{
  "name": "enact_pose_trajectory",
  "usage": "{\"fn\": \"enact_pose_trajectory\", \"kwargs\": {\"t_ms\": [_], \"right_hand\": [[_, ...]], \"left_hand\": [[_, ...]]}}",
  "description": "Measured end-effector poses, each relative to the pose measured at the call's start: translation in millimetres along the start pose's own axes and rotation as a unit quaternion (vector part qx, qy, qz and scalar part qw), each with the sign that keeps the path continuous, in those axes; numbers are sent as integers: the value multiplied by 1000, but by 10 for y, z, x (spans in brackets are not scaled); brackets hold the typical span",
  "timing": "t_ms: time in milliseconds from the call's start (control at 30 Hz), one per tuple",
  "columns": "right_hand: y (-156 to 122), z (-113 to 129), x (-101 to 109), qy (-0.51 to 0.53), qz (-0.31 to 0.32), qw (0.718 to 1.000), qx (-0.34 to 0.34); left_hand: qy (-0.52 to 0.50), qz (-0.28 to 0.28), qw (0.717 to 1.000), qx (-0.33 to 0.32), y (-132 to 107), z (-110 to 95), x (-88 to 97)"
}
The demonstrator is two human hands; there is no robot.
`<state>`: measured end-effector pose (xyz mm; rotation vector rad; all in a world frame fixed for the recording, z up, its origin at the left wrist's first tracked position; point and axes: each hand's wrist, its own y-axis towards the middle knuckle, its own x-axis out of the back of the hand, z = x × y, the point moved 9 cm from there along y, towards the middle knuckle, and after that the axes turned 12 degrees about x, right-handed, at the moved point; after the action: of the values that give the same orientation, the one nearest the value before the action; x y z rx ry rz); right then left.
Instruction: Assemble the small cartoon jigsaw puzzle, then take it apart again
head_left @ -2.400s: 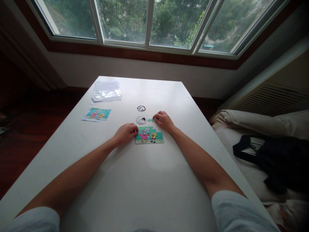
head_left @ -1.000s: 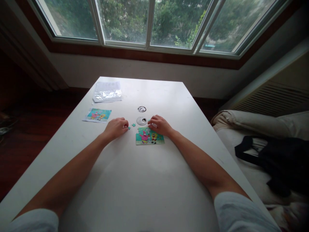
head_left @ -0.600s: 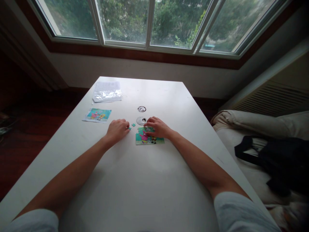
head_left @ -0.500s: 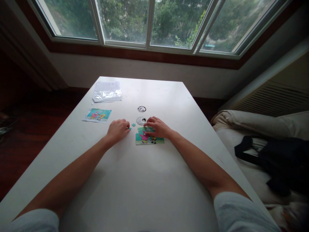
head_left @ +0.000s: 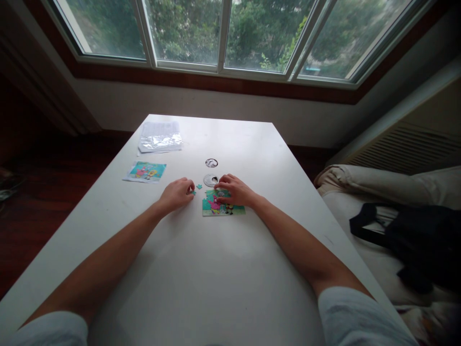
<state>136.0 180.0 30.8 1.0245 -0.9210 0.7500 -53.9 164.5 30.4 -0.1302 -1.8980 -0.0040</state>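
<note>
Head view: puzzle (head_left: 215, 210) looks nearly whole

Your left hand (head_left: 176, 193): fingers narrow at loose piece (head_left: 193, 192), grip unclear. Second piece (head_left: 199, 186) lies just beyond, also left. Puzzle flat on table (head_left: 216, 269), upper-left corner seemingly unfilled. Your right hand (head_left: 236, 190) over it, fingers parted.
</note>
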Motion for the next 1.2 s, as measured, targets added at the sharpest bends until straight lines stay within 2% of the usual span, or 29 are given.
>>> {"fn": "enact_pose_trajectory", "kwargs": {"t_ms": [133,367,700,1000,1200], "right_hand": [[-6,-8,-5,0,0,1000,-3],[-9,-19,-13,-4,-4,1000,-2],[-11,-4,0,-2,-5,1000,-1],[-12,-17,-13,-3,-2,1000,2],[-7,-1,1,-2,-10,1000,11]], "left_hand": [[11,-21,1000,-10,-31,-55,12],[4,-19,1000,-18,-66,-136,8],[-50,45,997,-23,64,-20,-134],[-30,35,999,-12,46,-13,-95],[-19,58,998,-1,63,17,-131]]}}
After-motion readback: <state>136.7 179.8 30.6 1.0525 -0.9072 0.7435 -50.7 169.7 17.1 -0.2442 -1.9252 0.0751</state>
